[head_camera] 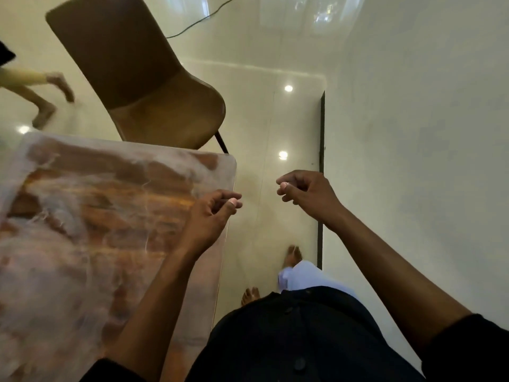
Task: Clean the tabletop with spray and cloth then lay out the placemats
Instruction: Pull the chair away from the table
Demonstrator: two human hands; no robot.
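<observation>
A marbled brown-and-white tabletop [91,216] fills the left half of the head view, its rounded corner at the upper right. My left hand [210,213] hovers over the table's right edge with fingers loosely curled and nothing in it. My right hand [305,193] is raised over the floor to the right of the table, fingers also loosely curled, holding nothing. No spray bottle, cloth or placemat is in view.
A brown chair [143,78] stands at the table's far side. Another person's bare legs [46,97] are on the floor at the far left. A white wall [413,133] with a dark baseboard strip runs close on my right. A cable [198,20] lies on the glossy floor.
</observation>
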